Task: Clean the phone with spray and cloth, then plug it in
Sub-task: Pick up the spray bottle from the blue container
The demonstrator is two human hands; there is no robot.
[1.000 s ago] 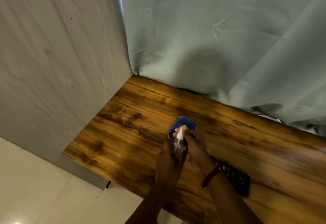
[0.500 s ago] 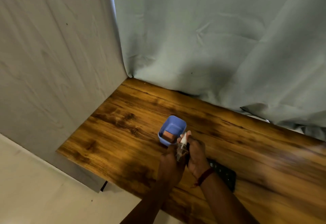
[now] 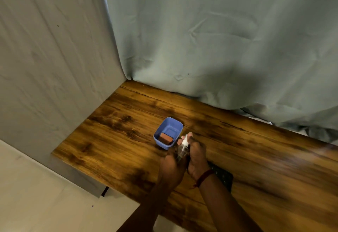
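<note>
Hands draw back from the blue tub

A second ago both hands and the spray bottle covered most of the blue tub; now they sit nearer the tabletop's near edge, just beside the tub, baring its inside and a reddish-brown block in it.

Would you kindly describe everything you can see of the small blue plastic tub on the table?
The small blue plastic tub is an open, rounded-corner rectangular container with smooth, slightly flared walls and no lid. It stands upright on the brown wood-grain table, just beyond the hands. Inside, a brown-orange rectangular block lies at its near end; the far end is bare. Nothing else visibly touches it.
</note>
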